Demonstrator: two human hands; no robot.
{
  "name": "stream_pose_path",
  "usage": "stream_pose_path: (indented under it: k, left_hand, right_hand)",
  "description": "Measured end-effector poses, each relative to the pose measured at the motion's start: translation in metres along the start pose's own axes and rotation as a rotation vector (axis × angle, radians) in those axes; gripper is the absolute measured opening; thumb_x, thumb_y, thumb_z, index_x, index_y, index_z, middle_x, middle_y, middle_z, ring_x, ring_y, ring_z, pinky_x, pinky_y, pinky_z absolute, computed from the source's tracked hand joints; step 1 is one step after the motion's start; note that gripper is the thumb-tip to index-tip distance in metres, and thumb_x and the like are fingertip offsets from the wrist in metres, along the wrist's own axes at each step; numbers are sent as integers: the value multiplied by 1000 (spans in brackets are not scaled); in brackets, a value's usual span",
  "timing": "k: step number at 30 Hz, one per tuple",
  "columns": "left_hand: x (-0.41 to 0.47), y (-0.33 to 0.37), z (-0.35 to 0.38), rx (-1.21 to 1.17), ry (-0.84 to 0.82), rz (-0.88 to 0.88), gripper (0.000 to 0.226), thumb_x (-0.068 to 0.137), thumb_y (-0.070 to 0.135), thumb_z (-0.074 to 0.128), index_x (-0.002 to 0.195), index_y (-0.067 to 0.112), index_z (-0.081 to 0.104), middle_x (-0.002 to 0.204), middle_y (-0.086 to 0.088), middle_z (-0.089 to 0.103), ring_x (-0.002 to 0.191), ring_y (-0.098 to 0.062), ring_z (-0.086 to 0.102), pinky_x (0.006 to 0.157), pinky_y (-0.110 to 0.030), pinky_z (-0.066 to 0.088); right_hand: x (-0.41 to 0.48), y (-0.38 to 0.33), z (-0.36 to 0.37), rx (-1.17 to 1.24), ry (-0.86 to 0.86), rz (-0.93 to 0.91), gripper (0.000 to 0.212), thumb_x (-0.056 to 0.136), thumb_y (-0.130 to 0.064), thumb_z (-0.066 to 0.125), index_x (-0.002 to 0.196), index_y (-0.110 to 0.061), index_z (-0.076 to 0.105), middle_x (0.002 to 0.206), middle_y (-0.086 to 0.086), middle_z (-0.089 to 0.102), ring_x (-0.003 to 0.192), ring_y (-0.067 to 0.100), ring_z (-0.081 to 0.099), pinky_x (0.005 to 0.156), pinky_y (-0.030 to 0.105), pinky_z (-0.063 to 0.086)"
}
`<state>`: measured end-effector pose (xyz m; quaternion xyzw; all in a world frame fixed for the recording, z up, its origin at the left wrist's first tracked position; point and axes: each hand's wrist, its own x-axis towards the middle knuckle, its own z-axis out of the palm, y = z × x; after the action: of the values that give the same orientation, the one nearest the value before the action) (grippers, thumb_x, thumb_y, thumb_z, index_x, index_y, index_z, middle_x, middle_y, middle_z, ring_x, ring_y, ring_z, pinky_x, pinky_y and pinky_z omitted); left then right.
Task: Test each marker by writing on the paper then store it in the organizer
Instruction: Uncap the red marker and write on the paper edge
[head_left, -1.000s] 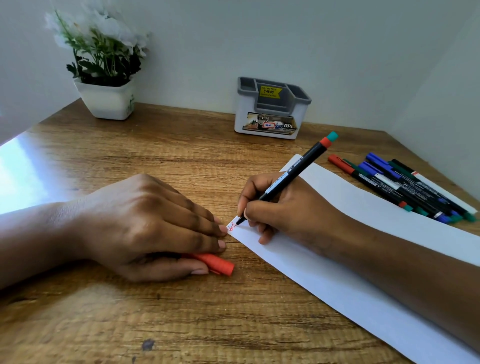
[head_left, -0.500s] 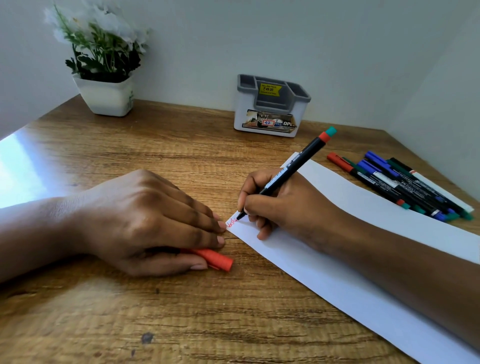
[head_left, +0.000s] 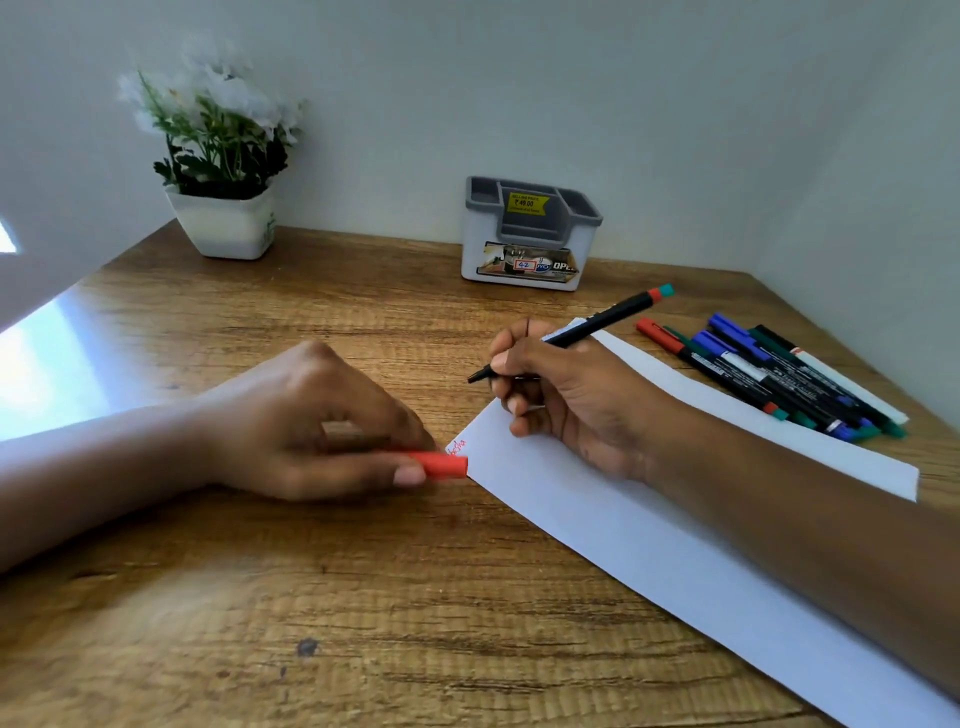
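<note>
My right hand (head_left: 566, 384) grips a black marker (head_left: 597, 323) with a red and teal end, its tip lifted clear of the white paper (head_left: 649, 530). Red writing (head_left: 458, 447) marks the paper's near-left corner. My left hand (head_left: 311, 421) pinches the marker's red cap (head_left: 441, 464) between thumb and fingers, right beside that corner. A grey and white organizer (head_left: 530, 236) stands at the back against the wall. Several capped markers (head_left: 774, 374) in red, blue and green lie side by side on the right.
A white pot of white flowers (head_left: 223, 171) stands at the back left of the wooden table (head_left: 363, 623). Walls close the table at the back and right. Bright glare lies along the table's left edge.
My right hand has lifted the marker tip off the paper and drawn it back. My left hand has raised the red cap off the table and brought it towards the paper's corner.
</note>
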<state>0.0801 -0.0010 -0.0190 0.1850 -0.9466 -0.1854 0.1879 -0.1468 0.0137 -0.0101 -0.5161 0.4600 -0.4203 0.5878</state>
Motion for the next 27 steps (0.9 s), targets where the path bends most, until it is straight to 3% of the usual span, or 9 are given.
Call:
stream_pose_path:
  k: [2,4,5,9,12,15,17,22,27]
  left_hand:
    - [7,0,-5,-158,71,-85,27,85,44,64,98,24,76,93,8,76,77,-7,72,65,-23,57]
    - [11,-2,-6,-296,144,-244,40,74,63,67,95,30,76,88,-4,76,74,-28,70,62,-44,54]
    - [13,-2,-5,-388,171,-304,49,66,70,69,93,30,76,86,-8,75,77,-33,70,64,-44,56]
    - [27,7,-12,-620,243,-410,62,49,73,76,89,26,75,87,-5,76,81,-20,74,60,-21,56]
    - [35,19,-18,-699,293,-442,56,53,67,76,88,24,75,88,-7,76,78,-20,73,57,-21,55]
    - [44,28,-18,-770,335,-493,36,73,44,68,89,13,74,83,-9,74,71,-19,72,53,-21,54]
    - [49,34,-18,-792,346,-520,32,75,33,61,92,9,71,78,-8,73,67,-17,71,50,-20,53]
    - [52,40,-19,-819,354,-575,34,74,32,61,94,6,70,75,-8,72,64,-14,69,48,-19,51]
    - [52,42,-18,-850,299,-572,35,71,33,62,92,6,71,76,-10,73,64,-15,70,46,-18,50]
  right_hand:
    - [-4,-11,-2,-53,16,-70,13,86,-5,59,78,-15,56,61,2,54,48,8,47,43,20,45]
    - [-10,-25,-7,-98,64,-186,14,85,-2,60,81,-15,57,57,-1,51,48,8,45,43,20,44]
    - [-12,-32,-10,-105,84,-235,14,84,0,60,83,-14,58,56,-3,51,49,7,46,44,20,44]
    - [-23,-51,-21,-16,47,-286,19,90,-5,50,86,-8,69,64,2,61,57,11,58,49,24,52]
    - [-24,-52,-23,14,41,-261,27,93,-12,45,90,-5,70,64,4,63,55,11,60,50,24,53]
    - [-24,-51,-20,15,62,-273,26,94,-13,45,87,-7,70,64,4,63,55,11,61,50,23,54]
    - [-25,-51,-19,29,78,-285,24,95,-13,46,85,-9,68,64,4,63,55,11,61,51,24,54]
    - [-26,-52,-19,105,170,-346,20,94,-13,48,78,-13,61,63,5,63,54,13,60,50,26,55]
    - [-27,-45,-13,-8,68,-338,16,94,-15,51,80,-16,58,64,3,64,58,14,62,52,26,54]
